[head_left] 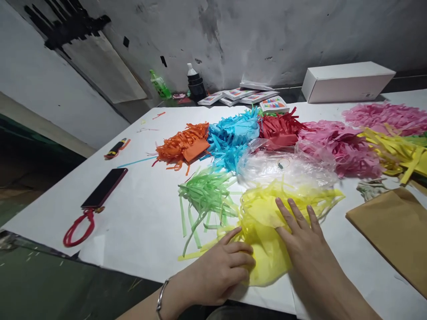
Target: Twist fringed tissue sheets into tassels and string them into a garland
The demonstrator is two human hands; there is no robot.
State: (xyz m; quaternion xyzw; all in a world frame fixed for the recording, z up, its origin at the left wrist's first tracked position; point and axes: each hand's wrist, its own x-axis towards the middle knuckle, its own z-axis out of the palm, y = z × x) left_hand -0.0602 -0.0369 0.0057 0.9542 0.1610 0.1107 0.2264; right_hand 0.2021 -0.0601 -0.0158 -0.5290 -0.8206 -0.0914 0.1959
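A yellow tissue-paper tassel (267, 249) lies at the table's front edge, its uncut sheet towards me and its fringe strips fanned out behind. My right hand (302, 231) rests flat on it, open, fingers spread. On the tassel's left edge, my left hand (227, 266) has its fingers bent in against the yellow paper, with the index finger straighter; its thumb is hidden. Just beyond my left hand is a light green tissue tassel (208, 191). Crumpled clear plastic wrap (287, 166) touches the back of the yellow fringe.
Orange (183, 144), blue (233, 133), red (280, 129) and pink tassels (343, 146) line the back. A phone (105, 187) with a red strap and a yellow-black cutter (115, 148) lie left. Brown paper (395, 231) is at right; a white box (347, 82) stands by the wall.
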